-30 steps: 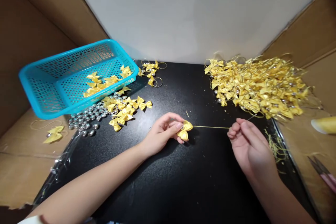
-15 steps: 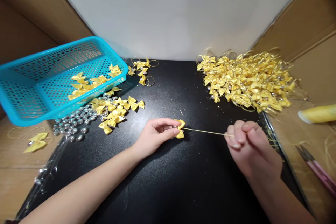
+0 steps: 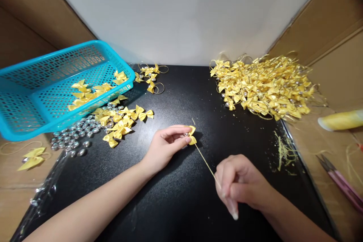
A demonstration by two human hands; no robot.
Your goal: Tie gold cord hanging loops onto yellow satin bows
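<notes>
Between thumb and fingers, my left hand (image 3: 168, 144) pinches a yellow ribbon bow (image 3: 192, 136) with a silver bead (image 3: 186, 134) at its centre. From the bow a thin gold cord (image 3: 204, 159) runs down and right, taut, into my right hand (image 3: 236, 181). The right thumb and forefinger are closed on that cord, the other fingers bent. Left of my hands, loose yellow bows (image 3: 121, 124) lie on the black table top (image 3: 170, 204) beside a cluster of silver beads (image 3: 73, 136).
A blue basket (image 3: 36, 130) with several bows stands at the left. A big pile of bows with gold loops (image 3: 263, 87) lies back right. Near the right edge are cord scraps (image 3: 285, 151), pink-handled scissors (image 3: 342, 181) and a yellow roll (image 3: 343, 120).
My right hand has moved left and toward me, so the cord now slants downward instead of running nearly level. The left hand keeps its pinch on the bow.
</notes>
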